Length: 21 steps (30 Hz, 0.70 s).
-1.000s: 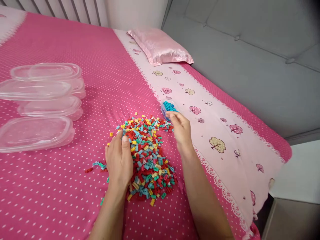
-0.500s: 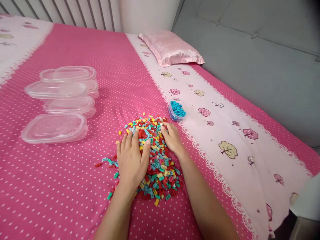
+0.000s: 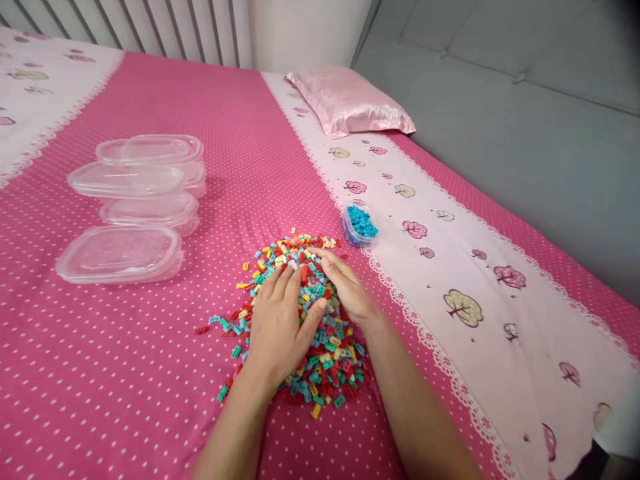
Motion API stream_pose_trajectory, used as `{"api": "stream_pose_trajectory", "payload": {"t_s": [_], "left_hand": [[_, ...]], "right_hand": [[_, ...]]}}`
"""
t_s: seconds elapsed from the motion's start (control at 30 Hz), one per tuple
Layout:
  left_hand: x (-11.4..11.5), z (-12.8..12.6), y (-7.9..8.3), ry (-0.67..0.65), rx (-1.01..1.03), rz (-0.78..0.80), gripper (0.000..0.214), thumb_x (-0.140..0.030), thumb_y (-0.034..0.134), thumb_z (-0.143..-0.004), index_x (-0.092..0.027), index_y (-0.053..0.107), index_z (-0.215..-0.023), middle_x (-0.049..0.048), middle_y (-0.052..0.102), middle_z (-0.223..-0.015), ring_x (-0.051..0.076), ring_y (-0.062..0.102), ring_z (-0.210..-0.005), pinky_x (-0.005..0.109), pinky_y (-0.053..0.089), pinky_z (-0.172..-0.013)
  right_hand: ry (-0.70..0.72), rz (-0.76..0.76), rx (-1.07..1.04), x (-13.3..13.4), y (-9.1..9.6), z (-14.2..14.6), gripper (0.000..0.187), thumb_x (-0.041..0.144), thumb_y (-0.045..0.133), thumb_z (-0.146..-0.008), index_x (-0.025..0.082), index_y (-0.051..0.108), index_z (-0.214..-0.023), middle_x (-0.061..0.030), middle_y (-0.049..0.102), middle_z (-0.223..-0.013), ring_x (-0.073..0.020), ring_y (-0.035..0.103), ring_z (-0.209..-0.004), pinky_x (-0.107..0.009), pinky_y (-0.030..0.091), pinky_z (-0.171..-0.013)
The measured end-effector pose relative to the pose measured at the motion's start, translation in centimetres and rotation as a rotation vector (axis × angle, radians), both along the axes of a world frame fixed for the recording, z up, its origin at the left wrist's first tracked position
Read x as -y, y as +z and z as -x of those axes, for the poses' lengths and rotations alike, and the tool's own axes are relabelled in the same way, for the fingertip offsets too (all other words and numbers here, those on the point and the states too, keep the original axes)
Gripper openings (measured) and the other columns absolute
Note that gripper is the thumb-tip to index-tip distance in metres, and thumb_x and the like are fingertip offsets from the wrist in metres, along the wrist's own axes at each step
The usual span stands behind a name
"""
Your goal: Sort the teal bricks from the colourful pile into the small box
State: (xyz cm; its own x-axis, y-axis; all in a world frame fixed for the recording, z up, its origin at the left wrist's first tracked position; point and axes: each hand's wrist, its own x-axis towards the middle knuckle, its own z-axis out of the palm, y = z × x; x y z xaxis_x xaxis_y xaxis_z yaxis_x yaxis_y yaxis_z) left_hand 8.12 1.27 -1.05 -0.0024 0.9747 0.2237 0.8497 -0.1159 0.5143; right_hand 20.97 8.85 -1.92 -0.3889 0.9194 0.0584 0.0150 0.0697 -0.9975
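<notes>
— Right hand [image 3: 347, 290] has moved. A second ago it was at the small clear tub [image 3: 352, 236]; now it is back over the heap of mixed toy bricks [image 3: 327, 350].

— And the left hand [image 3: 280, 320]?

— Shifted too: from the heap's near-left edge to across its middle. Palm down, fingers long and straight, thumb apart. No brick seen in that grip, though its underside is hidden.

— Right grip?

— Fingers curved, tips down among the bricks at the heap's far side. Whether they pinch one, I can't make out.

— Tub contents?

— Blue bricks [image 3: 362, 221] only, as far as visible. Uncovered, beyond the heap and to its right, where the dotted part of the bedsheet [image 3: 150, 373] meets the pale tree-print band. Neither hand touches it.

— Meaning for the work?

— My reading: the visit to the tub is over and both hands are busy in the heap, perhaps searching. Plenty of mixed colours lie loose; a stray red brick [image 3: 201, 330] sits out to the left.

— Clear plastic containers [image 3: 123, 257] at left?

— Four, untouched. They sit further right in the view, but so does the pillow [image 3: 350, 100]; likely the head turned.
</notes>
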Motion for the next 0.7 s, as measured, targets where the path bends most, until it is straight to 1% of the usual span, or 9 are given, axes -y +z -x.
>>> {"api": "stream_pose_trajectory", "payload": {"t_s": [0.1, 0.2, 0.3, 0.37, 0.43, 0.53, 0.6, 0.7], "left_hand": [[0.0, 0.0, 0.0, -0.026, -0.007, 0.004, 0.060, -0.053, 0.038, -0.088, -0.013, 0.044, -0.132, 0.0133, 0.048, -0.136, 0.028, 0.034, -0.132, 0.048, 0.028, -0.109], [0.3, 0.4, 0.4, -0.044, 0.016, 0.033, 0.058, -0.052, 0.037, -0.089, -0.014, 0.045, -0.132, 0.0128, 0.045, -0.138, 0.028, 0.032, -0.133, 0.048, 0.026, -0.110], [0.9, 1.3, 1.6, -0.102, 0.094, 0.117, 0.057, -0.052, 0.032, -0.091, -0.018, 0.042, -0.135, 0.0105, 0.038, -0.144, 0.025, 0.028, -0.136, 0.046, 0.025, -0.111], [1.4, 2.3, 2.5, -0.106, 0.135, 0.167, 0.057, -0.053, 0.031, -0.091, -0.021, 0.040, -0.137, 0.0088, 0.035, -0.147, 0.024, 0.030, -0.136, 0.045, 0.027, -0.110], [2.1, 3.5, 3.1, -0.067, 0.111, 0.189, 0.061, -0.058, 0.037, -0.087, -0.024, 0.038, -0.138, 0.0087, 0.035, -0.146, 0.026, 0.031, -0.135, 0.047, 0.028, -0.109], [3.0, 5.4, 2.9, 0.011, 0.004, 0.272, 0.079, -0.062, 0.058, -0.071, -0.023, 0.039, -0.137, 0.0121, 0.036, -0.145, 0.033, 0.033, -0.133, 0.050, 0.031, -0.106], [3.6, 6.4, 2.4, 0.026, -0.049, 0.344, 0.091, -0.057, 0.069, -0.060, -0.024, 0.037, -0.139, 0.0130, 0.035, -0.146, 0.034, 0.035, -0.131, 0.048, 0.034, -0.105], [4.1, 7.3, 1.8, -0.005, -0.069, 0.413, 0.099, -0.048, 0.075, -0.054, -0.029, 0.032, -0.141, 0.0112, 0.032, -0.147, 0.033, 0.038, -0.130, 0.045, 0.039, -0.102]], "right_hand": [[0.088, 0.025, -0.060, 0.4, 1.2, -0.3, 0.037, 0.045, 0.042, -0.091, 0.030, 0.057, -0.121, 0.0013, 0.053, -0.133, -0.0151, 0.047, -0.124, -0.035, 0.034, -0.108], [0.183, 0.017, -0.045, 0.5, 2.3, -1.1, 0.040, 0.046, 0.041, -0.091, 0.029, 0.054, -0.125, -0.0003, 0.053, -0.133, -0.0176, 0.045, -0.126, -0.041, 0.035, -0.107], [0.286, -0.041, 0.056, 0.4, 3.0, -2.8, 0.046, 0.049, 0.048, -0.087, 0.030, 0.051, -0.128, -0.0012, 0.048, -0.138, -0.0193, 0.041, -0.130, -0.043, 0.033, -0.108], [0.332, -0.075, 0.147, 0.2, 3.4, -4.1, 0.055, 0.050, 0.056, -0.081, 0.030, 0.048, -0.131, -0.0021, 0.044, -0.141, -0.0206, 0.038, -0.132, -0.043, 0.031, -0.109], [0.353, -0.108, 0.245, 0.0, 3.6, -5.3, 0.069, 0.052, 0.065, -0.073, 0.030, 0.044, -0.134, -0.0036, 0.040, -0.144, -0.0227, 0.037, -0.133, -0.045, 0.031, -0.109], [0.371, -0.146, 0.379, -0.1, 3.8, -6.7, 0.089, 0.050, 0.075, -0.061, 0.030, 0.036, -0.139, -0.0050, 0.034, -0.148, -0.0251, 0.032, -0.135, -0.046, 0.030, -0.110], [0.372, -0.153, 0.446, 0.3, 4.0, -7.3, 0.097, 0.049, 0.077, -0.059, 0.031, 0.030, -0.142, -0.0059, 0.029, -0.150, -0.0263, 0.029, -0.136, -0.048, 0.029, -0.110], [0.320, -0.187, 0.544, 2.2, 3.6, -8.1, 0.108, 0.053, 0.077, -0.055, 0.030, 0.021, -0.145, -0.0085, 0.025, -0.151, -0.0288, 0.028, -0.137, -0.049, 0.031, -0.108]]}}
